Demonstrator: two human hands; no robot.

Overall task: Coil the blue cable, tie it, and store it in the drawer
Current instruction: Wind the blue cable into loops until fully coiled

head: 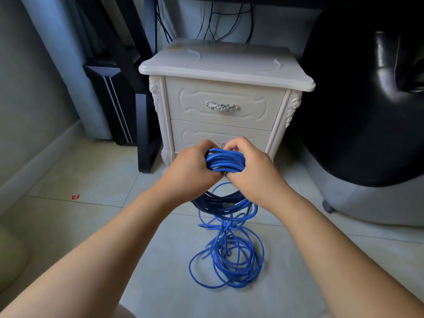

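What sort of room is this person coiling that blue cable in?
Probably a room in a home, maybe a bedroom or study corner: a white carved nightstand stands on a tiled floor, a curtain hangs at left, and black wires trail down the wall behind.

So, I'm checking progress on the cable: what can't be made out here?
Head view, the only one:
Any tie on the coil: the left hand and right hand cover it.
Lower drawer handle: mostly behind the hands.
Inside the drawers: both are shut.
Red scrap on the floor: too small.
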